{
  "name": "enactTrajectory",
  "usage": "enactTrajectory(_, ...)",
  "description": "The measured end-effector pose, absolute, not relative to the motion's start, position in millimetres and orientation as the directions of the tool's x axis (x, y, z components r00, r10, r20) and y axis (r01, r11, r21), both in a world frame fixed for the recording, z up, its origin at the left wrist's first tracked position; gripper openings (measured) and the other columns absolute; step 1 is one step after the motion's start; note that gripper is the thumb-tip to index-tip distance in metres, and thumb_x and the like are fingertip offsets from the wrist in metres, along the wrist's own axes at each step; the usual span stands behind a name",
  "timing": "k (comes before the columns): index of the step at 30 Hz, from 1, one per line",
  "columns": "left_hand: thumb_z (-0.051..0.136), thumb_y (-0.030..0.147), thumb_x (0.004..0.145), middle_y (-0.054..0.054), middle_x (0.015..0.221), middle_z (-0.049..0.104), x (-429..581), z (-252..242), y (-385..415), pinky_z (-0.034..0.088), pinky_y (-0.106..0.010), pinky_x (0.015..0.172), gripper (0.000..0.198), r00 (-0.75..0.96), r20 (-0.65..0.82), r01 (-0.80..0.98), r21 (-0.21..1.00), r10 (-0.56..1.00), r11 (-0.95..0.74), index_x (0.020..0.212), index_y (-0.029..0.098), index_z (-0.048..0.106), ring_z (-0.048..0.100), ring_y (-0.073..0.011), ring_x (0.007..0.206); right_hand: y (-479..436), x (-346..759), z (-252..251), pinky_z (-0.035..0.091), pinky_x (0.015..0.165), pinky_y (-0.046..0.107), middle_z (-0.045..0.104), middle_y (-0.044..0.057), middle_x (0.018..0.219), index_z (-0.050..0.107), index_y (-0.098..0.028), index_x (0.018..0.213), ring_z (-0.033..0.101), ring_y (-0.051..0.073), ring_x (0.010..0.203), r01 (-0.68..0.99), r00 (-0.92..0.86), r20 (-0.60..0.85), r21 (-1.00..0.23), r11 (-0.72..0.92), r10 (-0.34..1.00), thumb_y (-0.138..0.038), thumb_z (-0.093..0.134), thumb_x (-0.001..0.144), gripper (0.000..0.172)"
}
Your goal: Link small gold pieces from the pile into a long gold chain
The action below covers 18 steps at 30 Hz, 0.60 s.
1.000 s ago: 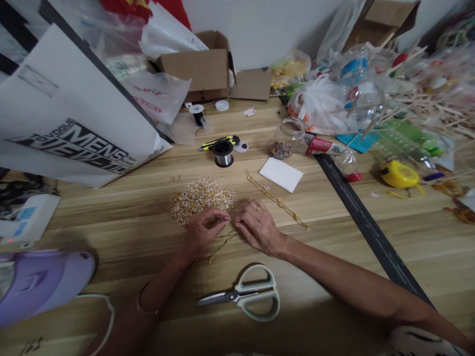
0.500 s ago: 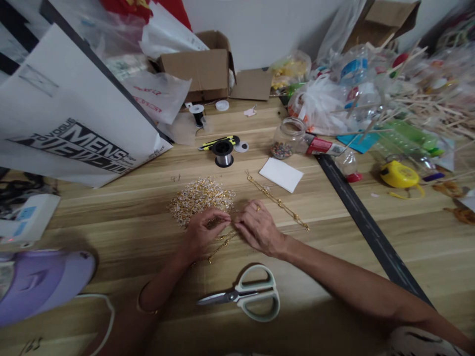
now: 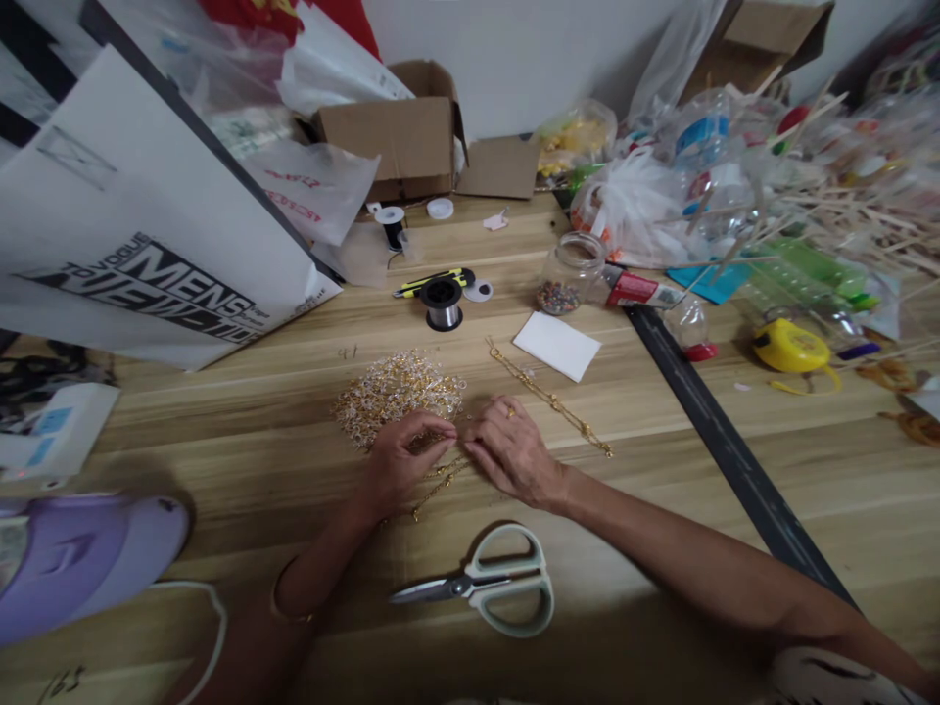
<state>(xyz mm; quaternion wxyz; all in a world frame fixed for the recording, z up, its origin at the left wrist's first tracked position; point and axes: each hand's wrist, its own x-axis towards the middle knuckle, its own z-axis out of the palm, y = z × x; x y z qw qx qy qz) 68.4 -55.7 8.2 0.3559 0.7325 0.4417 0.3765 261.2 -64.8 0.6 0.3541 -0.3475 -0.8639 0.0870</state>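
Note:
My left hand [image 3: 400, 460] and my right hand [image 3: 510, 452] meet fingertip to fingertip on the wooden table [image 3: 257, 431], both pinched on a thin gold chain [image 3: 433, 480] that trails back under my left wrist. Just behind my left hand lies a heap of small gold and clear beaded pieces [image 3: 397, 390]. A second gold chain [image 3: 550, 399] runs diagonally past my right hand. Scissors with pale green handles [image 3: 489, 586] lie shut in front of my wrists.
A wire spool [image 3: 442, 304], yellow-black cutter [image 3: 433, 281], bead jar [image 3: 567, 276] and white card [image 3: 556, 345] sit behind. A big white bag [image 3: 139, 255] leans at left, cardboard box [image 3: 403, 137] at back, cluttered bags and sticks [image 3: 771, 186] at right, yellow tape measure [image 3: 791, 345], purple object [image 3: 80, 558].

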Motion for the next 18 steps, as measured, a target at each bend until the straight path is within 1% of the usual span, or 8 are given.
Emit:
enactTrajectory(6,0.065,0.018,0.076,-0.004,0.078,0.070,69.9,10.5,-56.1,0.051,-0.027,0.073,0.003,0.311,0.279,0.394,0.832,0.908,-0.391,0.078,0.018,0.066,0.064,-0.0150,0.076,-64.5,261.1,-0.3,0.039,0.086,0.038,0.059,0.006,0.082,0.054,-0.016,0.090,0.048,0.019,0.081,0.549,-0.499,0.567,-0.378,0.746,0.655,-0.017,0.047,0.089,0.007)
enactTrajectory(10,0.064,0.020,0.077,-0.005,0.079,0.070,70.3,9.4,-56.3,0.051,-0.028,0.073,0.004,0.308,0.276,0.411,0.824,0.910,-0.389,0.079,0.018,0.067,0.064,-0.0158,0.077,-64.4,260.8,0.2,0.039,0.087,0.039,0.058,0.006,0.082,0.053,-0.017,0.090,0.048,0.019,0.080,0.546,-0.500,0.567,-0.380,0.747,0.654,-0.017,0.046,0.089,0.007)
enactTrajectory(18,0.064,0.016,0.076,-0.004,0.077,0.070,71.8,11.7,-56.4,0.051,-0.027,0.071,0.003,0.313,0.329,0.416,0.796,0.891,-0.440,0.077,0.018,0.067,0.064,-0.0154,0.074,-64.9,261.0,-0.2,0.038,0.089,0.040,0.058,0.006,0.083,0.053,-0.018,0.091,0.049,0.019,0.082,0.543,-0.507,0.549,-0.395,0.741,0.664,-0.018,0.044,0.090,0.009)
